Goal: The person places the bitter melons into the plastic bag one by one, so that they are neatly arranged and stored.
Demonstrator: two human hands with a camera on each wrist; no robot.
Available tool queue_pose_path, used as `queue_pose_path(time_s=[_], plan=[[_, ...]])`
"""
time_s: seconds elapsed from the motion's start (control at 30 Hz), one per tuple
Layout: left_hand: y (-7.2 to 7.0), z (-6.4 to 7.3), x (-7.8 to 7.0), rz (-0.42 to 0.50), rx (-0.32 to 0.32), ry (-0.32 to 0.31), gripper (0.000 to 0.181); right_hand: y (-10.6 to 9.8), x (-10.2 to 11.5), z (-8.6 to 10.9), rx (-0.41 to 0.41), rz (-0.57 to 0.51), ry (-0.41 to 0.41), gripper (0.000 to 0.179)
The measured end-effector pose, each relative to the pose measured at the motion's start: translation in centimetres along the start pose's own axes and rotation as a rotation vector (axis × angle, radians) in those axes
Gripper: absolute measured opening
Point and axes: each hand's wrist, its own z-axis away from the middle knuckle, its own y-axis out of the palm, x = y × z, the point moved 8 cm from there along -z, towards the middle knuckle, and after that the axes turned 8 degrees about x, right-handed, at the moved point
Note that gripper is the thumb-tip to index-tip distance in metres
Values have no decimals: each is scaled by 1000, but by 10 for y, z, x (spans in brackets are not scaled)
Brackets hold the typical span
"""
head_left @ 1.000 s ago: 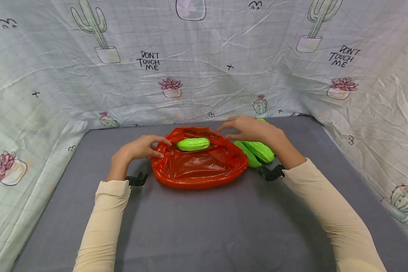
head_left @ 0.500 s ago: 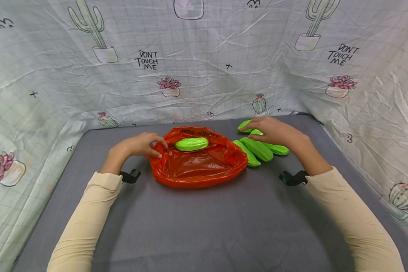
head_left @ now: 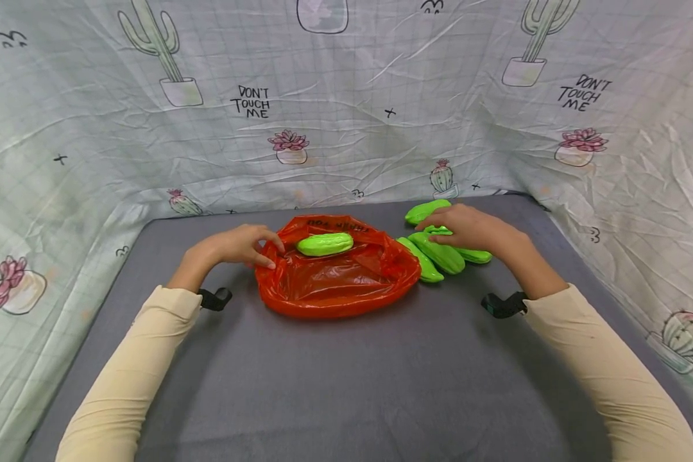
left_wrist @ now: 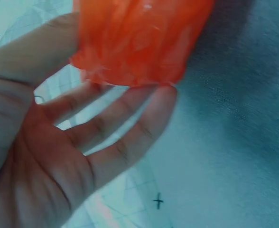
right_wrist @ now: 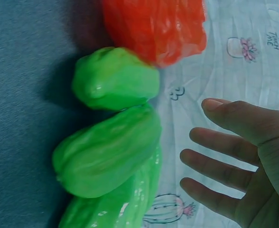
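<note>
An open red plastic bag (head_left: 335, 308) with its rim folded outward lies near the back of the grey table. Inside it, toward the far side, rests one bright green, ridged gourd (head_left: 325, 244). My left hand (head_left: 231, 249) pinches the bag's left rim; in the left wrist view, thumb and fingers lie on either side of the red film (left_wrist: 134, 47). Over the several green gourds (head_left: 437, 253) right of the bag hovers my right hand (head_left: 468, 226). Its fingers are spread and hold nothing in the right wrist view, apart from the nearest gourd (right_wrist: 108, 152).
One gourd (head_left: 427, 211) lies farther back, near the table's rear edge. A printed cloth (head_left: 346, 128) with cactus drawings hangs behind and along both sides. Grey tabletop (head_left: 346, 385) stretches between the forearms. Each wrist carries a black camera strap (head_left: 504, 305).
My right hand has moved right, from the bag's right rim to above the gourds, uncovering more of them. My left hand has drawn slightly left and its fingers have closed on the bag's rim.
</note>
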Motion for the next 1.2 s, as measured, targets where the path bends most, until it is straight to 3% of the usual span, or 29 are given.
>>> queue_pose_path(time_s=[0.4,0.8,1.2], plan=[[3,2,15,54,-44,97,40,13,-1,-2,41,-21,-17,33],[-7,-6,11,45,27,73,35,21,4,-13,94,-51,-33,33],[-9,1,17,59,51,34,34,30,14,-25,173,18,-106,39]])
